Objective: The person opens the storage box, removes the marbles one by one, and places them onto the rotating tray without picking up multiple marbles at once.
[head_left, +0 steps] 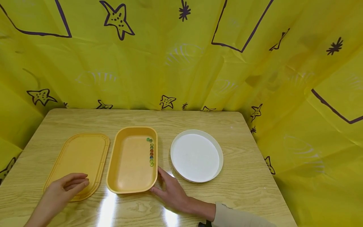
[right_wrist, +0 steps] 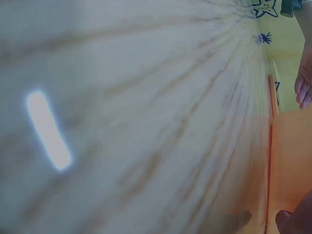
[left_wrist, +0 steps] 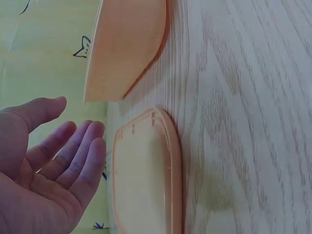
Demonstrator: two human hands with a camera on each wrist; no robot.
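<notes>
My right hand (head_left: 173, 192) holds the front right corner of a yellow-orange plastic tub (head_left: 133, 186), thumb on the front wall and fingers along the right side. In the right wrist view only the thumb tip (right_wrist: 284, 220) shows, against the tub's wall. Several small glassy marbles (head_left: 151, 152), green, red, blue and yellow, lie in a line along the tub's right inner side. My left hand (head_left: 60, 192), its fingers loosely bent and holding nothing, hovers over the near part of a flat yellow-orange lid (head_left: 82, 154), left of the tub.
A round, shallow white tray (head_left: 196, 157) stands right of the tub. All of these are on a wood-grain table (head_left: 241, 186). A yellow curtain (head_left: 170, 72) with drawn starfish hangs behind the table and along its sides.
</notes>
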